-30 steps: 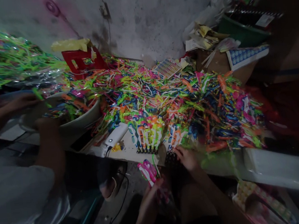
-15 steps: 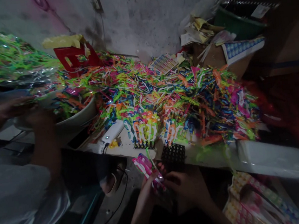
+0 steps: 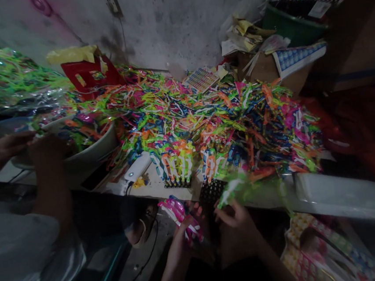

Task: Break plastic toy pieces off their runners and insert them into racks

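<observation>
My left hand (image 3: 185,235) is closed around a bunch of pink plastic toy pieces (image 3: 176,212) below the table's front edge. My right hand (image 3: 233,218) pinches a green plastic piece (image 3: 232,189), blurred by motion, just in front of a black perforated holder (image 3: 212,191). A second black holder (image 3: 177,183) stands to the left with several coloured pieces upright in it. A large heap of neon plastic pieces (image 3: 205,116) covers the table behind both holders.
Another person sits at the left, hands (image 3: 25,145) at a white bowl (image 3: 92,152) of pieces. A white power bank (image 3: 137,167), a red stool (image 3: 90,74), a cardboard box (image 3: 277,72) with papers, and printed sheets (image 3: 320,251) at lower right.
My right hand went from the black holder down to my left hand, then rose toward the table edge with a green piece. The view drifted slightly.
</observation>
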`<state>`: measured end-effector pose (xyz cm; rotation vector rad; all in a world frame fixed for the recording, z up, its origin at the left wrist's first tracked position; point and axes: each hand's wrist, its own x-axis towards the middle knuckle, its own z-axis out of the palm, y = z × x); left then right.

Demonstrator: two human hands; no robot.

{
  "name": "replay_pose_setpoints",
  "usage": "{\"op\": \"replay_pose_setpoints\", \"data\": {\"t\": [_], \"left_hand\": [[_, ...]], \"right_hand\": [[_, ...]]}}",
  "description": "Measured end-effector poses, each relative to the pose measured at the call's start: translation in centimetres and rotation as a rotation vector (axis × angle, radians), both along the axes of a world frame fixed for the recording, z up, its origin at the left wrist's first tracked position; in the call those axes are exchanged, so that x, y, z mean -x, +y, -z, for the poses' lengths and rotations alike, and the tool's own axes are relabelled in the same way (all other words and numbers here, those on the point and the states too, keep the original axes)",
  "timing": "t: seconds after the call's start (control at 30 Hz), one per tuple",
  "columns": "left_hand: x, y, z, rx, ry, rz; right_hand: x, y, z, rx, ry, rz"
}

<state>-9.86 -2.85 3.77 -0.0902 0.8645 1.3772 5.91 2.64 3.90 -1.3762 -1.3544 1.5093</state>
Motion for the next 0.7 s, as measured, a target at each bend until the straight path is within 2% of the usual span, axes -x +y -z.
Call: {"op": "replay_pose_setpoints", "data": {"t": [0.1, 0.2, 0.3, 0.43, 0.6, 0.7], "left_hand": [[0.2, 0.0, -0.4, 0.013, 0.011, -0.010], [0.3, -0.1, -0.6, 0.016, 0.020, -0.017], [0.4, -0.1, -0.5, 0.010, -0.012, -0.045], [0.6, -0.1, 0.2, 0.011, -0.030, -0.097], [1.0, 0.1, 0.7, 0.021, -0.039, -0.122], [1.0, 0.3, 1.1, 0.035, -0.031, -0.118]], "right_hand": [[-1.2, 2.3, 1.5, -0.012, 0.142, 0.145], [-2.0, 5.0, 2.6, -0.049, 0.174, 0.168], [-1.9, 7.0, 3.5, -0.063, 0.160, 0.106], [-1.4, 8.3, 4.3, -0.093, 0.086, 0.038], [-1.5, 8.8, 4.1, -0.127, -0.062, -0.107], [-1.5, 9.2, 3.6, -0.145, -0.146, -0.131]]}}
